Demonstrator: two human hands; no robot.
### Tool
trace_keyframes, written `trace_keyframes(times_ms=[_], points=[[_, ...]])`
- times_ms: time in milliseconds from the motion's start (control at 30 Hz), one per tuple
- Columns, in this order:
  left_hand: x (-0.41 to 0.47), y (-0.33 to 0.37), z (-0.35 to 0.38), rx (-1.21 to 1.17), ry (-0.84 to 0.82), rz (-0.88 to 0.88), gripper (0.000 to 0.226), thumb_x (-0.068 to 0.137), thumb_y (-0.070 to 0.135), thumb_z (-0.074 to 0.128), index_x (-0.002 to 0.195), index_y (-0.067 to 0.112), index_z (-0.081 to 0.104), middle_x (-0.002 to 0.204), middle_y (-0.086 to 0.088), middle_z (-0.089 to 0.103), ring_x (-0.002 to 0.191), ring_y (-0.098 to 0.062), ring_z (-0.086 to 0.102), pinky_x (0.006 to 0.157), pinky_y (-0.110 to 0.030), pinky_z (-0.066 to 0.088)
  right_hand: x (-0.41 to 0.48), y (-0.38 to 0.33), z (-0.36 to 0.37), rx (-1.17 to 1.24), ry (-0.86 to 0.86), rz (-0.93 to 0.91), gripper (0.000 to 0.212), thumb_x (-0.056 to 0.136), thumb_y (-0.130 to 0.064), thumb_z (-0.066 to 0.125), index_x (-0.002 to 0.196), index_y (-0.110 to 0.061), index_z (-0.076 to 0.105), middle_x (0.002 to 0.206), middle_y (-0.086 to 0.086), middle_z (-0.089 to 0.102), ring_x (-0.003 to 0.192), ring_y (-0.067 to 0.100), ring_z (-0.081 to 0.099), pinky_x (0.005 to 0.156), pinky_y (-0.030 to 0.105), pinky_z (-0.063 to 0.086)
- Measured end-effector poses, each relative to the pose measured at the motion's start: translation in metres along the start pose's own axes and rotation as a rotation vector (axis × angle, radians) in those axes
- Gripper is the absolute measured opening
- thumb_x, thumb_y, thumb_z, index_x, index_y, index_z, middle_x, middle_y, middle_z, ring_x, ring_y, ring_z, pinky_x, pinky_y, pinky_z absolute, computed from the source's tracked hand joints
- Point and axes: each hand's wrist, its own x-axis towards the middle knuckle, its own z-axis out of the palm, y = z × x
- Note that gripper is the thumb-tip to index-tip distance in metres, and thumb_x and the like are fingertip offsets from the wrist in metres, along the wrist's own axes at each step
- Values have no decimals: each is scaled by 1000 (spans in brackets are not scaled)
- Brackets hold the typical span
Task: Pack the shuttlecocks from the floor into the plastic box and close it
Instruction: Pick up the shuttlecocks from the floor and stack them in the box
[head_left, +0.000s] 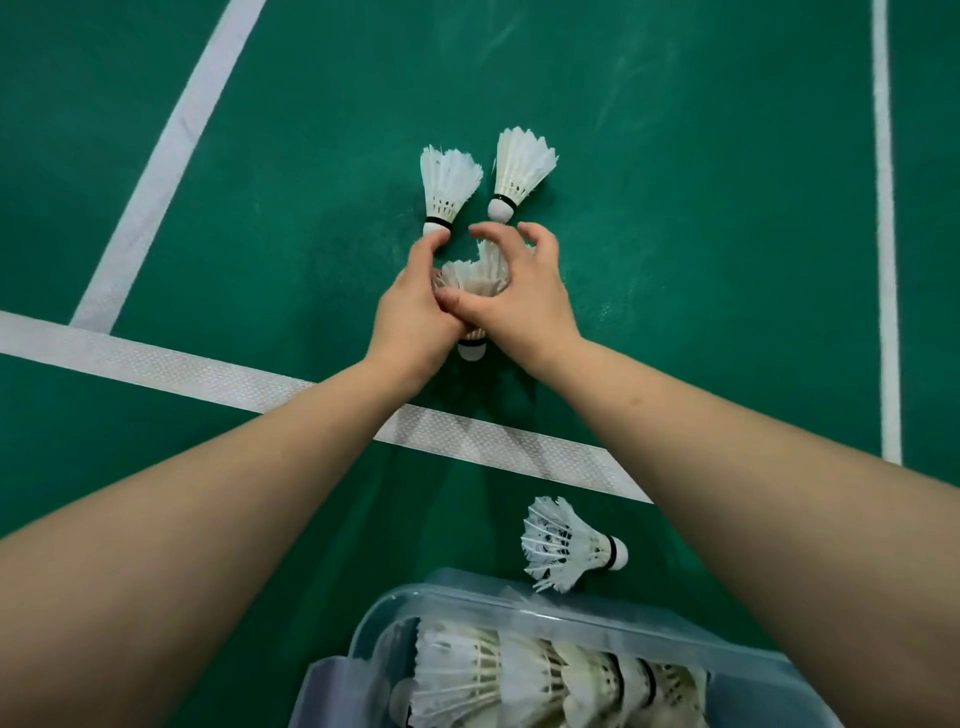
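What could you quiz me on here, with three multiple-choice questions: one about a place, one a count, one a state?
1. Where does the frayed shuttlecock lie?
A) on the green floor beside the plastic box
B) inside the box
C) on a white line

2. How many shuttlecocks lie on the floor, in no hand?
A) one
B) three
C) six

3. The plastic box is:
A) shut with a lid
B) open and empty
C) open, with shuttlecocks inside

Answers:
1 A, it lies on bare floor just beyond the box's rim.
2 B, two far shuttlecocks side by side plus the frayed one.
3 C, feathers of packed shuttlecocks show through the open top.
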Motion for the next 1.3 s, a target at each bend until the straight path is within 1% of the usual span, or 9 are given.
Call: trace_keyframes(times_ms=[167,300,433,667,833,900,1067,1167,1300], points=[[-12,18,3,31,8,62,72,75,6,64,137,25,35,129,-7,51,114,-21,52,84,-19,36,-7,-9,-20,-76,19,-43,42,70,-42,72,107,-30,57,143,3,26,124,28,46,101,41,43],[-25,49,-5,-16,13,139,72,73,5,65,136,26,37,119,-5,53,98,-17,54,76,-15,38,-20,-25,-47,-55,131,-69,44,67,-39,70,107,-30,54,137,5,30,115,29,51,97,41,46],[-58,84,-12,-40,38,221,69,73,5,66,134,25,40,110,0,52,82,-12,53,56,6,34,-50,-47,-84,-49,237,-94,45,67,-43,70,107,-32,54,135,1,32,114,25,53,95,37,46],[-160,123,-25,-31,53,300,63,54,29,53,118,24,54,110,-9,60,94,-23,59,79,-23,41,-152,-83,-131,-27,254,-137,44,64,-40,71,104,-32,53,128,1,33,111,22,53,99,35,43],[-227,128,-21,-5,57,314,21,60,23,56,78,26,47,91,-4,53,78,-19,46,54,-17,31,-220,-84,-141,-66,282,-148,49,69,-43,72,110,-24,54,124,4,34,110,20,52,100,29,41],[-251,122,-18,23,74,296,24,69,19,59,64,27,37,87,-5,50,76,-19,44,55,-24,27,-246,-78,-140,-64,255,-152,52,70,-46,73,112,-23,54,118,1,32,110,19,51,100,30,41],[-302,91,-4,-196,6,142,22,61,43,60,68,23,54,77,-4,54,81,-29,60,79,-42,54,-299,-57,-131,-76,181,-120,49,76,-51,67,114,-23,53,118,-1,31,112,21,49,97,42,46],[-318,70,5,-238,-56,55,31,70,40,66,57,22,45,60,1,46,69,-21,48,71,-36,46,-320,-49,-128,-58,161,-83,41,81,-48,63,112,-24,53,126,3,32,108,23,49,82,50,54],[-328,42,14,-121,-29,-16,28,81,29,67,58,17,55,78,-12,56,67,-20,46,67,-30,40,-331,-45,-130,-133,180,-68,30,83,-25,56,113,-24,54,128,5,34,103,27,52,83,48,53]])
